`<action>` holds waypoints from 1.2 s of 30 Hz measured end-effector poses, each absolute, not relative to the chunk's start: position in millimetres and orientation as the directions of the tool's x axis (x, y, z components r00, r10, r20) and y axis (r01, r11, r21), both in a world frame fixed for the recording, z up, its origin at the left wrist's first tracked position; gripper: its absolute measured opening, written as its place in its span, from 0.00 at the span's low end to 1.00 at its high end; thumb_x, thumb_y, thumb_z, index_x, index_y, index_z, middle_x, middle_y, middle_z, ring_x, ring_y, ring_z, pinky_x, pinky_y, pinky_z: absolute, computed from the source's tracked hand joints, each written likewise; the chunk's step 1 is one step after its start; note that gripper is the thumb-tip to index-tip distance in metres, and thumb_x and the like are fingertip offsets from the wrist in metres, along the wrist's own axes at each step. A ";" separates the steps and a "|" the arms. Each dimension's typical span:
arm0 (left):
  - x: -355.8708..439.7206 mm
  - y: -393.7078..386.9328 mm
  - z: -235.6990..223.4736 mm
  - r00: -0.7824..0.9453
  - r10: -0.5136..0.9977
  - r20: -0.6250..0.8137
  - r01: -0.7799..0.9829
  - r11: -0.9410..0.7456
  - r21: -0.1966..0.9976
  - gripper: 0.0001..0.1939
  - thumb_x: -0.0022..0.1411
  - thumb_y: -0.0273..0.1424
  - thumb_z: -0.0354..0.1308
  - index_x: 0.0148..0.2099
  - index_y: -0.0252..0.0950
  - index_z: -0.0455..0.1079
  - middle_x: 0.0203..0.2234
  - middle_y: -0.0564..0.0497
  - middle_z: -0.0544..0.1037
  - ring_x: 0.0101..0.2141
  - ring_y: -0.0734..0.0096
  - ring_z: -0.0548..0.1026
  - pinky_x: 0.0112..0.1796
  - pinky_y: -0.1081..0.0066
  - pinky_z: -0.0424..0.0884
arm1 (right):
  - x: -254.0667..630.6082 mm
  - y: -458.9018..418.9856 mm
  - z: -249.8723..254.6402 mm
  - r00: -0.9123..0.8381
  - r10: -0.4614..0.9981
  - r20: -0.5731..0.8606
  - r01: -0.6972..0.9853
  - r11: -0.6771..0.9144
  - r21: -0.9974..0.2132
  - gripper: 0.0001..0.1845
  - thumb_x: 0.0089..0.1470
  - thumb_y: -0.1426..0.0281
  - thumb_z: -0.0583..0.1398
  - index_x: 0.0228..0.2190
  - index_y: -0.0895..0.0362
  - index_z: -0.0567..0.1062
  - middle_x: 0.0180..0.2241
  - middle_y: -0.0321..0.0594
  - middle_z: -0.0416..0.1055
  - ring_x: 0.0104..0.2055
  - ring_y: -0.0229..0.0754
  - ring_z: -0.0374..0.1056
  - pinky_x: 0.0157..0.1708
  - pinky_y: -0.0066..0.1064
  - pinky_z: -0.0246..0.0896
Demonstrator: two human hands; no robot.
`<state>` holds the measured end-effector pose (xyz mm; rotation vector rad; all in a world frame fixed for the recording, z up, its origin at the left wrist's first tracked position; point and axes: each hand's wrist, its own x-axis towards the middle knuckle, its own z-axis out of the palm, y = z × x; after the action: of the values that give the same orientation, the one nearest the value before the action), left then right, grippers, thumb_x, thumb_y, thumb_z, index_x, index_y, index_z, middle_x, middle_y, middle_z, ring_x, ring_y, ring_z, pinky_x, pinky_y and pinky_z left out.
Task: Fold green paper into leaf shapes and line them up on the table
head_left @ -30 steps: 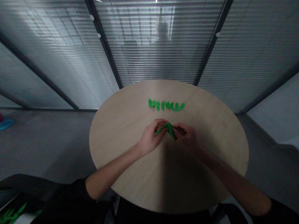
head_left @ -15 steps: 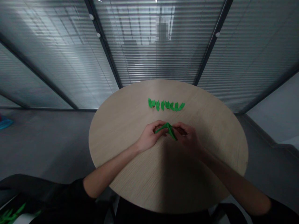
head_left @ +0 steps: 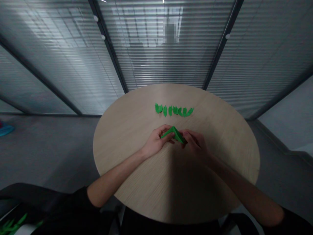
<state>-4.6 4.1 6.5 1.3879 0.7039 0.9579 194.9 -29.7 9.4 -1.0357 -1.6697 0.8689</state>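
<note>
The left hand (head_left: pixel 155 142) and right hand (head_left: pixel 195 145) grip a folded green paper triangle (head_left: pixel 173 133). A row of small green paper bits (head_left: pixel 173 110) lies farther off on the round pale wood surface (head_left: pixel 127 163)

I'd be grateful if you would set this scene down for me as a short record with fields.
Left hand: pinches the left end of the folded green paper
Right hand: pinches the right end of the same piece
Held item: green paper folded to a pointed, triangular shape, raised above the tabletop
Nearby: a row of small green paper pieces lying beyond the hands
Surface: round wooden table
Background: glass partitions with slatted blinds
</note>
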 end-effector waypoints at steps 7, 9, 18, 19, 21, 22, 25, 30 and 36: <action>0.4 -1.1 6.5 0.397 0.893 0.214 -0.123 -0.179 0.976 0.13 0.64 0.38 0.68 0.42 0.34 0.70 0.31 0.51 0.79 0.32 0.73 0.77 0.37 0.71 0.75 | 189.3 -28.7 5.6 -0.153 0.907 0.393 0.231 0.420 -0.878 0.13 0.58 0.59 0.68 0.40 0.55 0.82 0.30 0.38 0.80 0.27 0.37 0.73 0.27 0.27 0.67; 0.6 -3.6 8.6 0.389 0.895 0.218 -0.101 -0.193 0.976 0.12 0.65 0.36 0.67 0.42 0.35 0.70 0.31 0.52 0.78 0.32 0.72 0.77 0.37 0.71 0.75 | 189.2 -28.3 4.9 -0.136 0.893 0.428 0.272 0.449 -0.851 0.10 0.59 0.61 0.67 0.38 0.55 0.83 0.30 0.38 0.80 0.26 0.37 0.72 0.27 0.26 0.67; -3.8 -3.7 10.4 0.352 0.892 0.283 0.066 -0.325 0.943 0.06 0.64 0.33 0.66 0.39 0.35 0.77 0.35 0.48 0.81 0.36 0.68 0.76 0.37 0.69 0.70 | 192.6 -27.7 3.7 -0.142 0.863 0.485 0.350 0.502 -0.791 0.08 0.61 0.65 0.65 0.35 0.56 0.82 0.27 0.37 0.77 0.25 0.36 0.69 0.25 0.27 0.65; -4.0 -3.4 10.4 0.346 0.894 0.286 0.067 -0.328 0.942 0.06 0.64 0.33 0.66 0.39 0.35 0.77 0.34 0.48 0.81 0.36 0.68 0.76 0.38 0.69 0.70 | 192.5 -27.7 3.8 -0.140 0.863 0.486 0.353 0.502 -0.790 0.08 0.61 0.65 0.64 0.35 0.56 0.82 0.26 0.37 0.77 0.24 0.36 0.69 0.25 0.27 0.64; -4.3 -2.9 10.7 0.330 0.900 0.284 0.057 -0.320 0.946 0.06 0.64 0.33 0.66 0.38 0.35 0.77 0.33 0.49 0.81 0.35 0.69 0.76 0.38 0.69 0.71 | 192.1 -27.6 4.3 -0.134 0.871 0.473 0.348 0.488 -0.800 0.08 0.60 0.64 0.65 0.35 0.56 0.83 0.27 0.37 0.77 0.24 0.36 0.70 0.26 0.27 0.65; -4.3 -2.6 11.0 0.324 0.904 0.280 0.042 -0.310 0.950 0.06 0.63 0.33 0.66 0.38 0.35 0.77 0.32 0.49 0.81 0.34 0.70 0.76 0.38 0.70 0.71 | 192.0 -27.5 4.5 -0.129 0.877 0.463 0.338 0.478 -0.811 0.09 0.59 0.64 0.66 0.36 0.56 0.83 0.27 0.38 0.78 0.25 0.36 0.71 0.26 0.27 0.65; -4.4 -1.1 11.8 0.302 0.914 0.271 -0.022 -0.278 0.960 0.08 0.63 0.34 0.66 0.37 0.34 0.75 0.30 0.50 0.80 0.31 0.72 0.77 0.37 0.71 0.73 | 191.8 -27.0 5.1 -0.107 0.899 0.424 0.287 0.437 -0.853 0.10 0.57 0.62 0.67 0.35 0.56 0.83 0.26 0.38 0.78 0.24 0.37 0.71 0.25 0.27 0.66; -3.4 1.4 12.0 0.280 0.928 0.246 -0.095 -0.228 0.969 0.14 0.62 0.40 0.68 0.38 0.35 0.73 0.29 0.51 0.80 0.30 0.71 0.78 0.35 0.71 0.76 | 191.0 -26.9 4.5 -0.061 0.935 0.350 0.214 0.355 -0.910 0.11 0.55 0.61 0.67 0.31 0.56 0.82 0.22 0.37 0.76 0.21 0.36 0.70 0.22 0.26 0.65; -2.4 -1.0 15.0 0.305 0.920 0.247 -0.068 -0.238 0.969 0.13 0.62 0.40 0.68 0.37 0.35 0.74 0.30 0.51 0.80 0.29 0.72 0.77 0.34 0.71 0.75 | 189.6 -28.3 7.3 -0.046 0.953 0.299 0.180 0.303 -0.936 0.12 0.56 0.60 0.67 0.28 0.56 0.80 0.23 0.38 0.77 0.20 0.36 0.70 0.20 0.26 0.65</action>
<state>-2.4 -1.0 15.0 1.4979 0.8218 1.1542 189.6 -28.3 7.3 -1.0981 -1.4868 0.8961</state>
